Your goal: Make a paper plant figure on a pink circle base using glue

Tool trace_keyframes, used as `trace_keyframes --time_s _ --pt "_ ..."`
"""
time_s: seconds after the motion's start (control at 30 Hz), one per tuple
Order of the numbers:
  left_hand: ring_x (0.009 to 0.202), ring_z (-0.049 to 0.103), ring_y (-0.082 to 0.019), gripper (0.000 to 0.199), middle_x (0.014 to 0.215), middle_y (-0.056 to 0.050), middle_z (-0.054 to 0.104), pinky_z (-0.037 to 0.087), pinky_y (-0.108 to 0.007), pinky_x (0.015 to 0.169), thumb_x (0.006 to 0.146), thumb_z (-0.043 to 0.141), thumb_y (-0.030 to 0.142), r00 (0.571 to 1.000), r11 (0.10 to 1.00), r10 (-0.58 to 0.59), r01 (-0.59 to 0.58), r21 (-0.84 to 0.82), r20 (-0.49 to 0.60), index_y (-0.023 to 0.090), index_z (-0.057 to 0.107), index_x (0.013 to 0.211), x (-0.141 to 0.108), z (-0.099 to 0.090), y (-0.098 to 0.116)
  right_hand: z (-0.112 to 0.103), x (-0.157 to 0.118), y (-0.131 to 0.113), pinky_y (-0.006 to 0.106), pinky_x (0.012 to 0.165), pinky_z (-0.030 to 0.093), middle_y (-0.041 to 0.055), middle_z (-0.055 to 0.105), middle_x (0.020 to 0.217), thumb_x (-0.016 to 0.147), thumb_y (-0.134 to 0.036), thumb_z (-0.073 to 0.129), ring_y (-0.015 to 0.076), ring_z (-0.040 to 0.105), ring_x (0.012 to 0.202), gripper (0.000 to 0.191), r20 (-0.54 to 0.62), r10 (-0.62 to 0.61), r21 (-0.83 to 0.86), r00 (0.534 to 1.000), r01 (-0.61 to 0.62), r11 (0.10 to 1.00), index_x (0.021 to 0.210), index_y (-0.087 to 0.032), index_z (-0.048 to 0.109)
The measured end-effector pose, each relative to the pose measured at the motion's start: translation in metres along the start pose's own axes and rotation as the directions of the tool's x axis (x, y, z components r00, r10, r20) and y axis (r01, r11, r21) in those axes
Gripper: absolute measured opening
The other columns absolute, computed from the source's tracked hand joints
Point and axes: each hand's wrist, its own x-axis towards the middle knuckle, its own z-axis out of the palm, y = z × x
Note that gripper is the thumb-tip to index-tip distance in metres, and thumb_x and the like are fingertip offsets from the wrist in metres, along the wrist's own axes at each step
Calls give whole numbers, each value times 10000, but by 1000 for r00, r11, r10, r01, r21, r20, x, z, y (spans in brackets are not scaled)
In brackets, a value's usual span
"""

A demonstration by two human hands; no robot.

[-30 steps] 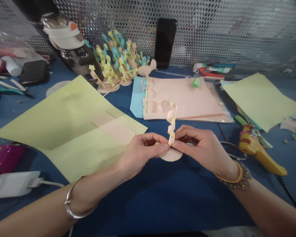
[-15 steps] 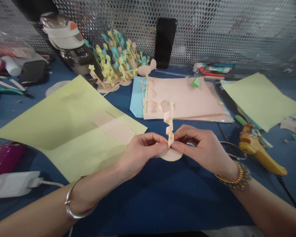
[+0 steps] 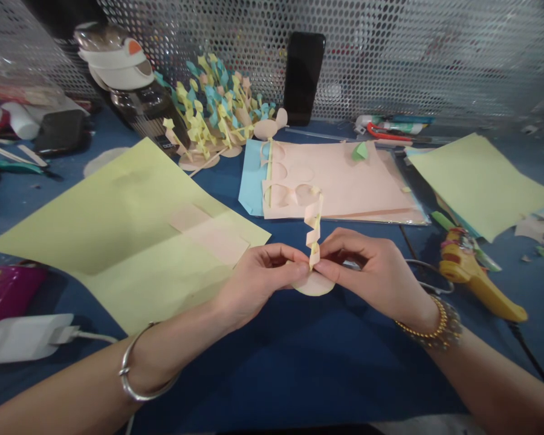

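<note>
A pale pink and yellow folded paper spiral stands upright on a small round paper disc, in front of me over the blue table. My left hand is closed, its thumb and fingertips pinching the disc beside the spiral's foot. From the other side, my right hand pinches with thumb and forefinger at the bottom of the spiral. The fingertips nearly meet there, so the exact joint between spiral and disc is partly hidden.
Finished paper spirals stand behind, beside a water bottle. A yellow-green sheet lies left, pink sheets ahead. On the right rests a yellow glue gun. A phone leans against the mesh panel.
The top of the paper spiral has tilted slightly to the right. Both hands keep almost the same place and pinch.
</note>
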Motion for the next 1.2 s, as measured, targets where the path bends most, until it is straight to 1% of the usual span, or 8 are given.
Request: trace_keyframes --time_s 0.4,0.53,0.73,0.9,1.07,1.2 --pt "557 505 -47 94 619 31 613 389 -179 554 702 767 214 1000 1000 2 -2 13 2 146 702 709 0 0 1 0 0 -1 213 615 501 -20 629 779 792 -238 695 98 590 678 22 -19 -27 -27 999 27 999 780 -221 690" --pt "580 532 -53 95 640 24 630 401 -177 565 702 770 213 1000 1000 8 -8 20 -2 148 703 718 0 0 -1 -1 0 -1 208 609 500 -23 631 775 788 -233 699 93 591 669 19 -21 -31 -32 999 30 999 776 -221 690" --pt "572 521 -51 94 628 27 622 408 -175 572 697 766 211 1000 1000 2 -2 21 0 147 698 700 0 0 0 0 -1 -1 206 613 500 -22 630 778 784 -225 696 94 588 673 8 -24 -40 -51 999 39 998 785 -220 689" --pt "613 549 -68 77 664 18 630 428 -180 589 710 738 214 1000 1000 -10 11 19 -12 151 698 692 -1 2 1 1 0 -1 219 621 500 -17 631 779 771 -186 686 98 590 669 18 -49 -25 -48 998 22 999 772 -204 684" --pt "624 547 -64 78 671 20 623 431 -174 607 717 732 206 999 1000 -24 24 -7 -33 150 691 682 -2 3 2 -1 0 0 230 621 489 -13 644 789 804 -222 663 111 588 698 42 -37 -40 -51 999 38 998 804 -221 705" --pt "630 548 -62 80 678 23 619 435 -167 607 729 733 211 999 1000 -19 19 -14 -27 152 695 691 -1 1 2 -2 0 0 239 618 484 -9 651 804 814 -241 654 120 592 712 57 -23 -19 -57 1000 17 998 814 -226 708"
